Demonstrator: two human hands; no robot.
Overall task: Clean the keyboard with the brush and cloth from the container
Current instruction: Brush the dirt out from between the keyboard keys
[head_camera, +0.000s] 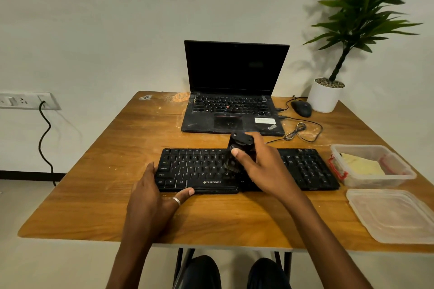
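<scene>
A black keyboard (199,166) lies across the middle of the wooden table (94,195). My right hand (265,166) grips a black brush (239,148), its bristles down on the keys near the keyboard's centre. My left hand (152,195) holds the keyboard's near left corner, thumb along the front edge and fingers at the left side. A clear plastic container (404,171) at the right holds a yellow cloth (361,166). The right hand hides the middle keys.
The container's lid (394,213) lies at the table's right front. Behind the keyboard stand an open black laptop (234,91), a black mouse (301,108) with a coiled cable (298,131), and a potted plant (326,96). A wall socket (28,101) is at the left.
</scene>
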